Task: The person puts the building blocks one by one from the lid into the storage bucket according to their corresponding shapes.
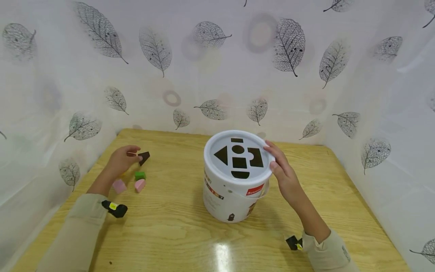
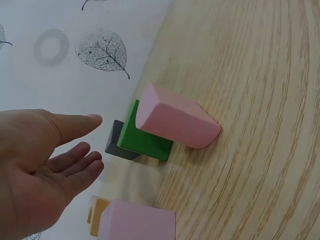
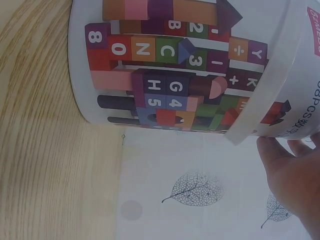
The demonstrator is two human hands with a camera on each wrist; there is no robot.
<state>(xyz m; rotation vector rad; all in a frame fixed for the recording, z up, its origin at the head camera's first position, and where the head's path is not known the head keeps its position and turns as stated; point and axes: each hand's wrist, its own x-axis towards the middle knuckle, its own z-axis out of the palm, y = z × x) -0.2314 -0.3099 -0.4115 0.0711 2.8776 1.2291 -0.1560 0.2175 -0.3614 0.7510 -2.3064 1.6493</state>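
A white bucket (image 1: 224, 200) stands upright on the table, its lid (image 1: 222, 173) cut with dark shaped holes. My right hand (image 1: 287, 177) rests against the lid's right rim, fingers extended and thumb on the near side. At the left, my left hand (image 1: 122, 160) has its fingertips beside a dark block (image 1: 144, 157). In the left wrist view, thumb and fingers are spread apart with nothing visibly pinched. Near this hand are a green block (image 1: 139, 175), a pink rounded block (image 1: 139, 185), another pink block (image 1: 119, 186) and a mostly hidden yellow block (image 2: 98, 216).
The wooden table (image 1: 163, 234) meets a curtain (image 1: 224, 75) printed with leaves at the back and both sides. A pale handle (image 3: 267, 75) loops around the bucket, whose side carries a picture of letter and number blocks. Small black devices are strapped at both wrists.
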